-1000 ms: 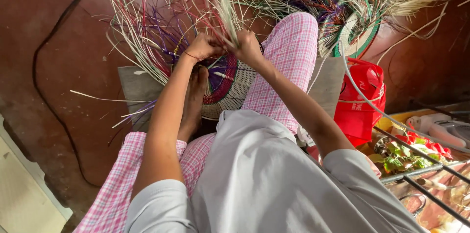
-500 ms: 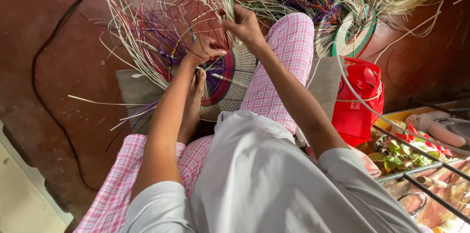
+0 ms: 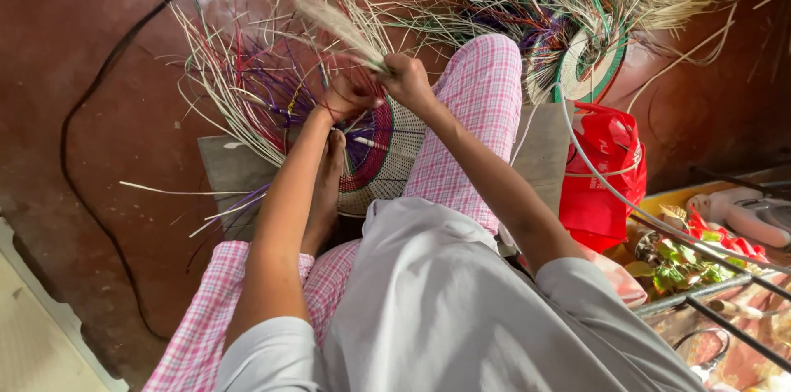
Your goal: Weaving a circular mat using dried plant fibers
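Above the round woven mat [image 3: 387, 153], both hands, left [image 3: 346, 98] and right [image 3: 408, 83], pinch pale straw strands [image 3: 329, 17]; beside the knee sits a red bag [image 3: 601, 169], maybe plastic.

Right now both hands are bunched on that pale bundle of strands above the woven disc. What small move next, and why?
Probably draw the pale strand bundle down toward the woven disc and tuck it at the rim. The right hand pinches its base, the left hand sits just beside it, and loose purple and pale strands fan out unworked around the edge.
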